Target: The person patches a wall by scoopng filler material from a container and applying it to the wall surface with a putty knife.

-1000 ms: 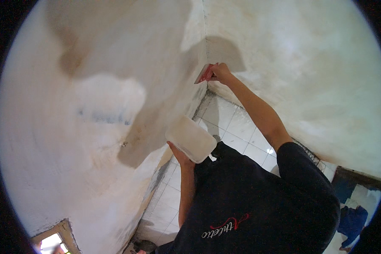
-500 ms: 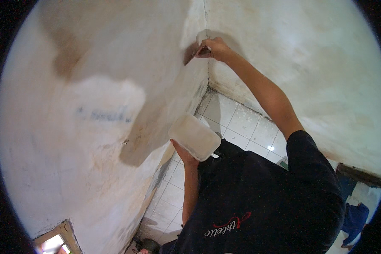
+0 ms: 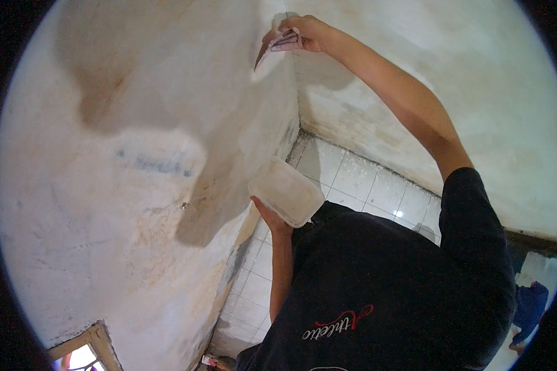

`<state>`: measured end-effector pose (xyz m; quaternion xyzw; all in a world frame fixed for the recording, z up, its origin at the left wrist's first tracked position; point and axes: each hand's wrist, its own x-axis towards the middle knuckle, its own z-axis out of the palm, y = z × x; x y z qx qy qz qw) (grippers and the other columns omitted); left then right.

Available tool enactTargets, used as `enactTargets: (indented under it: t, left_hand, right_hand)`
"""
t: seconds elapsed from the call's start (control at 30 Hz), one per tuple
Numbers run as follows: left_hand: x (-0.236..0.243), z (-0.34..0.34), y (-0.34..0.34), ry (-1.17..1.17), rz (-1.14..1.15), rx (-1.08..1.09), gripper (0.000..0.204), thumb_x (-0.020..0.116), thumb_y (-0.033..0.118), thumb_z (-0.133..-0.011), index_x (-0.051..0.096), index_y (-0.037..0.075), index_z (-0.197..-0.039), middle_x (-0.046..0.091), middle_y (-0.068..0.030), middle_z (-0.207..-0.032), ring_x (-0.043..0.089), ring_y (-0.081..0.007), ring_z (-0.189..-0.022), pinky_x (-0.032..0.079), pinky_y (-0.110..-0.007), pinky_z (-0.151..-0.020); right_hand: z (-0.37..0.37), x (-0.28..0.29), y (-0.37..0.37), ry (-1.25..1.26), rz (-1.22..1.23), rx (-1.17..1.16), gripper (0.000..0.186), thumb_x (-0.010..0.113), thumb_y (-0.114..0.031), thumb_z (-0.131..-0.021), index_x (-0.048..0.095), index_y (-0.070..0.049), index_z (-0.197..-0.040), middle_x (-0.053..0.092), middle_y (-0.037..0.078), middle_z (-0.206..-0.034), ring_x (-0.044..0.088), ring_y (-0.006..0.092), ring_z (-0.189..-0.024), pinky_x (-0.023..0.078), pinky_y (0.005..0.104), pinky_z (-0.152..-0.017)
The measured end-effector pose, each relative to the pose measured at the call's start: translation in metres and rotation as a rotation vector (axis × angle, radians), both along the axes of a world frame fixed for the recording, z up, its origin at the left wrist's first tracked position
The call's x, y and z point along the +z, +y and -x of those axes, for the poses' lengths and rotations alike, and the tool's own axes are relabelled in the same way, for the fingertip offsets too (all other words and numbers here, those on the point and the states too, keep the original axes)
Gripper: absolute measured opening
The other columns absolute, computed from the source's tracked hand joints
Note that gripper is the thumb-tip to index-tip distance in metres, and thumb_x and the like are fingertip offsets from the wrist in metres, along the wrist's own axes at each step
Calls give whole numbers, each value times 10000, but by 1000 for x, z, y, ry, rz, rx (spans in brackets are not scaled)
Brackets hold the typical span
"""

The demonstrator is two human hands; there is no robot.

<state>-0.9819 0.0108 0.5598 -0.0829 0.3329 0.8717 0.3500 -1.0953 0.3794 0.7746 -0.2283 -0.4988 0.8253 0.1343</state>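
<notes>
My right hand (image 3: 305, 34) is raised near the wall corner at the top, closed on a putty knife (image 3: 280, 43) with a pinkish handle, its blade at the left wall (image 3: 148, 93) and angled down toward the lower left. My left hand (image 3: 271, 217) grips the lower left side of a shallow, off-white rectangular tub (image 3: 286, 190), held out level with my dark shirt front. The tub's inside is coated pale. Brownish stains and a faint bluish smudge mark the left wall.
A white tiled floor (image 3: 371, 185) lies below, bounded by the right wall (image 3: 464, 80). A wood-framed opening (image 3: 96, 340) shows at lower left, a dark blue cloth-like shape (image 3: 529, 306) at lower right. Small objects (image 3: 213, 362) at the bottom edge are unclear.
My right hand and the putty knife have risen along the corner and shifted a little left. My left hand and the tub have moved slightly up and right.
</notes>
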Motion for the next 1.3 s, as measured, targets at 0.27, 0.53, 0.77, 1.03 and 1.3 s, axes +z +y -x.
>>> enactTargets:
  t: [0.27, 0.53, 0.77, 1.03, 1.3]
  left_hand:
    - [-14, 6, 13, 32, 26, -25, 717, 265, 644, -987, 342, 120, -1471, 422, -102, -1467, 441, -311, -1310, 384, -462, -1085]
    - [11, 6, 9, 5, 139, 19, 726, 272, 655, -983, 324, 126, -1478, 408, -84, -1477, 436, -297, -1319, 385, -447, -1090]
    - [8, 6, -21, 470, 677, -44, 702, 278, 634, -993, 349, 113, -1458, 447, -107, -1444, 458, -299, -1295, 394, -457, -1078]
    - [10, 14, -40, -23, 378, 110, 687, 267, 627, -998, 353, 125, -1459, 446, -99, -1442, 432, -294, -1312, 337, -445, -1116]
    - [20, 12, -30, 33, 471, 112, 682, 254, 630, -999, 356, 136, -1457, 439, -79, -1440, 430, -289, -1302, 342, -433, -1112]
  right_hand:
    - [42, 10, 59, -19, -59, 240, 226, 499, -87, -919, 582, 92, -1029, 674, 221, -1004, 699, 310, -913, 609, 411, -824]
    - [-43, 26, 39, 254, 21, 63, 261, 465, -113, -947, 578, 117, -996, 673, 238, -936, 700, 357, -852, 612, 473, -807]
    - [-88, -162, 21, 49, 134, -61, 241, 577, -123, -905, 616, 17, -1098, 652, 67, -1008, 661, 189, -888, 546, 356, -841]
    - [-30, -343, 8, -242, 39, -178, 182, 561, -47, -890, 583, 109, -980, 635, 160, -963, 674, 262, -789, 608, 448, -669]
    - [15, -346, 19, -86, 152, -162, 231, 563, -42, -880, 623, 103, -711, 656, 244, -769, 698, 336, -752, 631, 425, -713]
